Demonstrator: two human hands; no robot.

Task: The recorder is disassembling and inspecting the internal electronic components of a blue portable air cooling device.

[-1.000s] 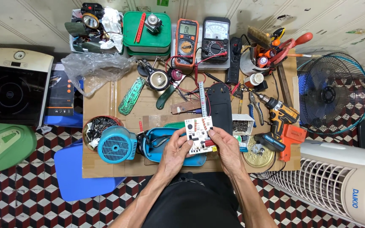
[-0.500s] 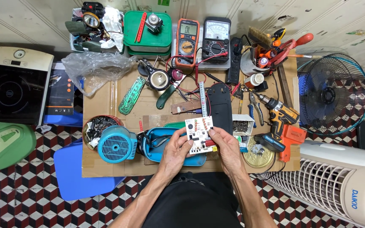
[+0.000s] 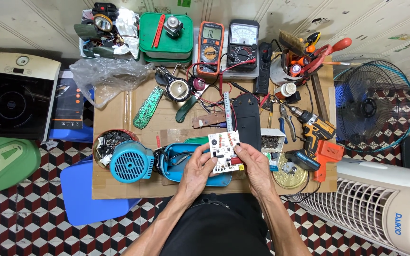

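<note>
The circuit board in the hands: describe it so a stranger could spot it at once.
Start at the cardboard sheet covering the work surface and go to its near edge, above the blue appliance shell. There the left hand and right hand hold a small white circuit board between them. Unlike the long green board farther back, it is white, squarish and dotted with red parts.
</note>
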